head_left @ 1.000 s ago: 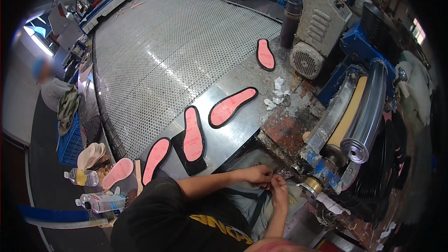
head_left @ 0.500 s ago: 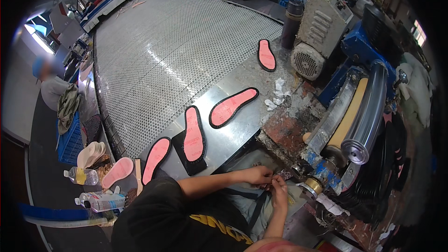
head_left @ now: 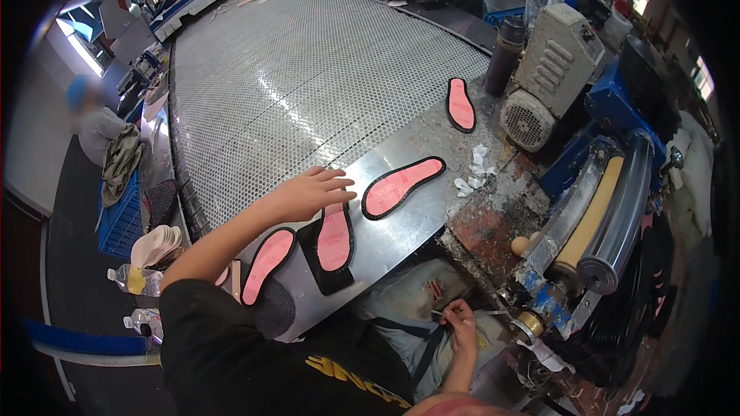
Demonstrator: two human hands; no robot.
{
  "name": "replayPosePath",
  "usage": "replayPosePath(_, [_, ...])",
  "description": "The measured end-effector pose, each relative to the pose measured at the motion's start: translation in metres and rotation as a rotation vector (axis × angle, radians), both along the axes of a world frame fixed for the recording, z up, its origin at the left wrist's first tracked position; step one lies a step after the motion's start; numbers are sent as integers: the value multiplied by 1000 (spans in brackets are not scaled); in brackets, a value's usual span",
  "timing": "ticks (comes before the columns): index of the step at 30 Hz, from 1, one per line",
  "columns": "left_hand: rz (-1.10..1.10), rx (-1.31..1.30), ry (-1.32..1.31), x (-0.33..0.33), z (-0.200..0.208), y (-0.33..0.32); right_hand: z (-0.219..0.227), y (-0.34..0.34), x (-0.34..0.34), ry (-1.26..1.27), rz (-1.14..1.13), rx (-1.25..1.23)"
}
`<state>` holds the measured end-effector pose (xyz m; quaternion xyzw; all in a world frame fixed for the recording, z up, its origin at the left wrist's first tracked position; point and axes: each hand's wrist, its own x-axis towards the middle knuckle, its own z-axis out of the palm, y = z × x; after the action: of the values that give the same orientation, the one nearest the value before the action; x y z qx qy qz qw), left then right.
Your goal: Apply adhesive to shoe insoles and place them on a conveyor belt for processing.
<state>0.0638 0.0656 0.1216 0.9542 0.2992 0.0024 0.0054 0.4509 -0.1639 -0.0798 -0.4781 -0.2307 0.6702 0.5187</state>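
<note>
My left hand (head_left: 314,189) is open, fingers spread, over the toe end of a pink insole with a black rim (head_left: 334,243); whether it touches is hard to tell. A black piece of material (head_left: 330,280) lies beneath that insole. Similar pink pieces lie to its left (head_left: 265,268), its right (head_left: 401,188) and farther back (head_left: 461,106). Low above my lap, my right hand (head_left: 461,323) pinches a thin pale strip whose ends stick out on both sides of the fingers; its exact kind is unclear.
A perforated metal table (head_left: 254,100) stretches away ahead. At right stands a machine with a steel roller (head_left: 617,223) and a grey motor housing (head_left: 551,69). White scraps (head_left: 478,169) lie near it. Bottles (head_left: 137,280) and stacked pale insoles (head_left: 156,246) stand at left. Other people work beyond.
My left hand has left my right hand and reached forward and left over the insole, opening its fingers. My right hand stays low, and the pale strip now shows. The view has shifted slightly.
</note>
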Motion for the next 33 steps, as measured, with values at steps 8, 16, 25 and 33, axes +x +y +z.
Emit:
replayPosePath(8, [-198,-43,168,-5,-27,20,-5,-9,0,13,-46,-13])
replayPosePath(16, [-68,-53,-29,-41,-37,27,-3,0,-2,-21,40,-19])
replayPosePath(25, [935,-232,-332,-170,-51,-17,1,0,-3,32,73,-26])
replayPosePath(33, [850,-192,-391,-48,-14,-80,-7,1,6,-9,132,-20])
